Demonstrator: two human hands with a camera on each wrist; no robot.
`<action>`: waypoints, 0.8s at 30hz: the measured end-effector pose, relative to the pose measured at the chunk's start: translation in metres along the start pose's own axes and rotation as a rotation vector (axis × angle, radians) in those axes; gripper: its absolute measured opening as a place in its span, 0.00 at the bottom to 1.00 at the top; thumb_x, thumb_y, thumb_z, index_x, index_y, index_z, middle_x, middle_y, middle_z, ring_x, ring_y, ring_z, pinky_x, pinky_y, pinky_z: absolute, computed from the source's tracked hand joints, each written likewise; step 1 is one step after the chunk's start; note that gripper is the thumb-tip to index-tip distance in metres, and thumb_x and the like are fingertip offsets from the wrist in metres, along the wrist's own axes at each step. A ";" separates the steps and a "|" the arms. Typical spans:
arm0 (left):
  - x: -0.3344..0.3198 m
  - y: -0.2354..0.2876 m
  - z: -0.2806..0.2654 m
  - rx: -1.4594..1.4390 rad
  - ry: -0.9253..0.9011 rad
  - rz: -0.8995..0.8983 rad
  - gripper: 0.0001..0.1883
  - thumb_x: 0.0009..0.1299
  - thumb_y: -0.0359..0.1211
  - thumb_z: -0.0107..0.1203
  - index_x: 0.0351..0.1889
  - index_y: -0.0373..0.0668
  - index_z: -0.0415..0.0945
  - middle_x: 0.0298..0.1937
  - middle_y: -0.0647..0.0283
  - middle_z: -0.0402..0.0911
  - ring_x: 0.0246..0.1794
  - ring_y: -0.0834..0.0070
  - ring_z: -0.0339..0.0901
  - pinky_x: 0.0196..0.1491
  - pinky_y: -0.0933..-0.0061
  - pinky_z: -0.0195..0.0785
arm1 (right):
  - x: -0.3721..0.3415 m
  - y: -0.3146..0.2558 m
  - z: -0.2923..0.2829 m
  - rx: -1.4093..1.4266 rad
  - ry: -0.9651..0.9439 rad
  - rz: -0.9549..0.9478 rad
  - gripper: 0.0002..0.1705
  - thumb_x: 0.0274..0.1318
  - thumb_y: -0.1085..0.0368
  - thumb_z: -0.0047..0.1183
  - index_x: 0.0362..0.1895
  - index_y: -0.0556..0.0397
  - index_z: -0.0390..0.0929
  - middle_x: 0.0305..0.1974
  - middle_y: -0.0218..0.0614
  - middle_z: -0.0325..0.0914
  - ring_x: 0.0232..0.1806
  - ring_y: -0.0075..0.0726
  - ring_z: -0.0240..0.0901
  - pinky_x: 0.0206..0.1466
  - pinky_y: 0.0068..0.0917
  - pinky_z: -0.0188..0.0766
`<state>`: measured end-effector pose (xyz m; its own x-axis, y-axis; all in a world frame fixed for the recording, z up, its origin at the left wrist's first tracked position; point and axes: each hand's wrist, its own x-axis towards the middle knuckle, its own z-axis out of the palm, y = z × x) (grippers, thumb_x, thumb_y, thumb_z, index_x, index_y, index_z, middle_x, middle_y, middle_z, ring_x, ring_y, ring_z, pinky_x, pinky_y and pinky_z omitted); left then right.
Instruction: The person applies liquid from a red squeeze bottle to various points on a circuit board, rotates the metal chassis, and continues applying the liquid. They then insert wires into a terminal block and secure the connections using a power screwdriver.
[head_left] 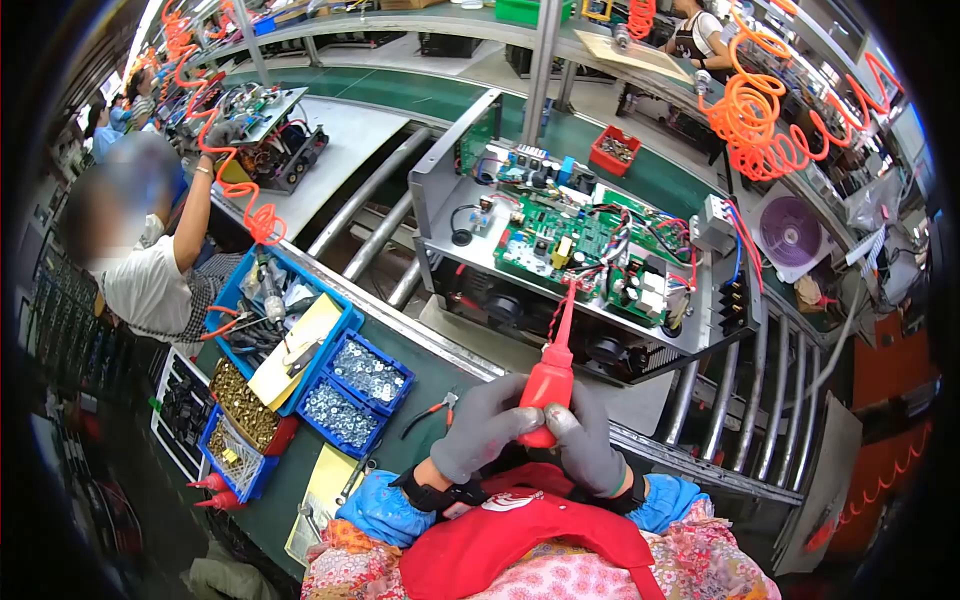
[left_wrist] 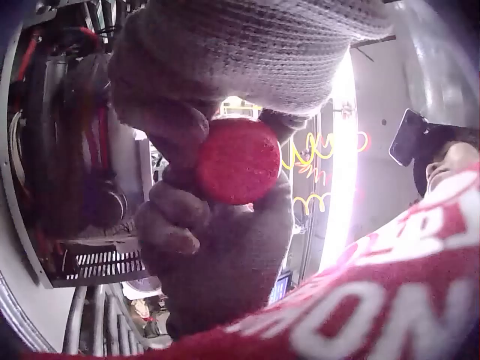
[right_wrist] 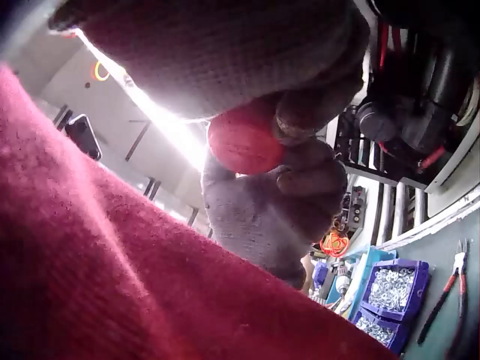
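Observation:
A red squeeze bottle [head_left: 548, 390] with a long tapered nozzle is held upright between both grey-gloved hands. My left hand [head_left: 482, 425] grips its left side, thumb on the lower body. From the right, my right hand [head_left: 592, 440] holds the same bottle with its thumb pressed near the base. In both wrist views the bottle's round base [left_wrist: 238, 161] shows between gloved fingers. Ahead stands an open metal chassis [head_left: 465, 240] with a green circuit board [head_left: 560, 235] on top. The nozzle tip overlaps the board's near edge and its wires in the head view.
Blue bins of metal hardware [head_left: 342, 415], a blue tray of tools [head_left: 250, 330] and pliers [right_wrist: 452, 289] lie on the left. Rollers [head_left: 745, 400] run under the chassis. Orange coiled hoses [head_left: 755, 110] hang at upper right. Another person [head_left: 150, 290] works at left.

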<state>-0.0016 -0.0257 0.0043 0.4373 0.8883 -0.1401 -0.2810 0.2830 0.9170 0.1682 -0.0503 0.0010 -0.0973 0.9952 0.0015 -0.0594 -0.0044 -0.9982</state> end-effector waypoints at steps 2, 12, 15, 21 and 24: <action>-0.001 0.002 -0.009 0.018 0.078 0.056 0.24 0.67 0.36 0.56 0.57 0.30 0.74 0.46 0.59 0.81 0.45 0.78 0.76 0.49 0.74 0.69 | 0.015 -0.004 0.004 -0.082 -0.070 0.068 0.22 0.64 0.54 0.50 0.51 0.60 0.74 0.33 0.36 0.77 0.29 0.24 0.71 0.31 0.25 0.68; 0.031 0.033 -0.057 0.189 0.478 0.096 0.19 0.67 0.43 0.54 0.42 0.34 0.81 0.26 0.67 0.76 0.22 0.82 0.70 0.25 0.78 0.62 | 0.104 -0.004 0.057 -0.037 -0.107 0.250 0.21 0.67 0.49 0.47 0.40 0.57 0.76 0.24 0.31 0.72 0.18 0.23 0.68 0.19 0.25 0.64; 0.044 0.039 -0.064 0.200 0.527 0.132 0.19 0.68 0.42 0.54 0.41 0.33 0.81 0.28 0.64 0.77 0.22 0.82 0.71 0.25 0.78 0.62 | 0.123 0.011 0.060 -0.038 -0.082 0.161 0.21 0.66 0.50 0.47 0.37 0.58 0.76 0.24 0.33 0.72 0.18 0.25 0.69 0.19 0.26 0.64; 0.061 0.036 -0.076 0.174 0.534 0.144 0.16 0.68 0.40 0.55 0.36 0.32 0.82 0.30 0.61 0.78 0.27 0.76 0.76 0.29 0.73 0.68 | 0.138 0.005 0.061 -0.047 -0.090 0.192 0.20 0.68 0.53 0.43 0.40 0.58 0.76 0.27 0.30 0.73 0.21 0.20 0.68 0.22 0.21 0.65; 0.065 0.030 -0.081 0.215 0.530 0.192 0.16 0.69 0.39 0.55 0.36 0.33 0.82 0.32 0.58 0.80 0.29 0.72 0.77 0.31 0.71 0.69 | 0.142 0.013 0.063 0.008 -0.060 0.146 0.22 0.66 0.51 0.45 0.36 0.59 0.76 0.23 0.33 0.73 0.17 0.24 0.69 0.19 0.25 0.64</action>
<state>-0.0502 0.0698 -0.0078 -0.1048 0.9912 -0.0812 -0.1098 0.0696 0.9915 0.0907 0.0852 -0.0082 -0.1646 0.9764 -0.1396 -0.0484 -0.1494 -0.9876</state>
